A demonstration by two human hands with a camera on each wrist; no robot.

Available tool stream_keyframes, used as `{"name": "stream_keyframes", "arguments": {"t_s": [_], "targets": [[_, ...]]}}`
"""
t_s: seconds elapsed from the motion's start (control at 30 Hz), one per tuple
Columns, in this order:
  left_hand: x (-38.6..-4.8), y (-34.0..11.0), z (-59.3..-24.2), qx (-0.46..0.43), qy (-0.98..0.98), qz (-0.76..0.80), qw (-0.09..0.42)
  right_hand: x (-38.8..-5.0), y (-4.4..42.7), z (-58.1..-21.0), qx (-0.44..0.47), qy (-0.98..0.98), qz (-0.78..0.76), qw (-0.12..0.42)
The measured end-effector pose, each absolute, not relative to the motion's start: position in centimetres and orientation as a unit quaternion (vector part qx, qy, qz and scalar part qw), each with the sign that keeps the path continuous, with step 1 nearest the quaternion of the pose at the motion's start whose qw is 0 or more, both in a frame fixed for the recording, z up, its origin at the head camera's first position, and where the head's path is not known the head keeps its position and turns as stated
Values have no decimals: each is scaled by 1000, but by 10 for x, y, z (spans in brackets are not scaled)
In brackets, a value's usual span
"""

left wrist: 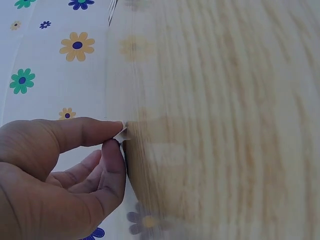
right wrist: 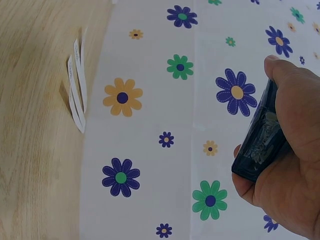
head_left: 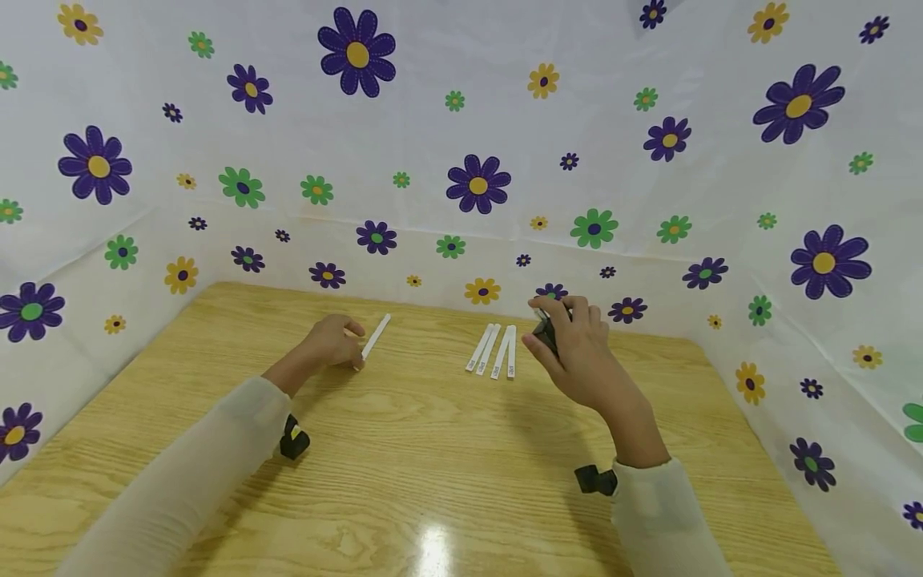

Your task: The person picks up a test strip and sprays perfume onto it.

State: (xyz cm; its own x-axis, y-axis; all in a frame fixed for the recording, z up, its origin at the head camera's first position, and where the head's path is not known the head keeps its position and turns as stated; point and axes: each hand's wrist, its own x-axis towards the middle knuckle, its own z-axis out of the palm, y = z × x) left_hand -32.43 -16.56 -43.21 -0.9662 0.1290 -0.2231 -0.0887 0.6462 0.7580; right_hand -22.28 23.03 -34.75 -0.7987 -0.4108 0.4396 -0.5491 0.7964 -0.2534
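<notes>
My left hand point(head_left: 332, 340) pinches the near end of a white paper strip point(head_left: 376, 336) between thumb and finger, low over the left of the table. The left wrist view shows this pinch, with the strip nearly edge-on and hard to make out. My right hand point(head_left: 580, 353) grips a dark glass bottle point(right wrist: 260, 142), which looks like a perfume bottle, held above the table's back right. Its top is mostly hidden by the fingers. Left of that hand several white paper strips point(head_left: 501, 353) lie side by side, small dark print on their near ends.
A wooden table point(head_left: 404, 449) fills the space below my hands. Behind it and at both sides hangs a white cloth point(head_left: 418, 144) with purple, green and yellow flowers. Black wrist cameras sit at both sleeve cuffs.
</notes>
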Motion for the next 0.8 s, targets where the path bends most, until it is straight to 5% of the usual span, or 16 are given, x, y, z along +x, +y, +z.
{"name": "stream_keyframes", "arguments": {"t_s": [0.8], "targets": [[-317, -145, -424, 42, 848, 509, 142, -222, 230, -346, 251, -933, 183, 180]]}}
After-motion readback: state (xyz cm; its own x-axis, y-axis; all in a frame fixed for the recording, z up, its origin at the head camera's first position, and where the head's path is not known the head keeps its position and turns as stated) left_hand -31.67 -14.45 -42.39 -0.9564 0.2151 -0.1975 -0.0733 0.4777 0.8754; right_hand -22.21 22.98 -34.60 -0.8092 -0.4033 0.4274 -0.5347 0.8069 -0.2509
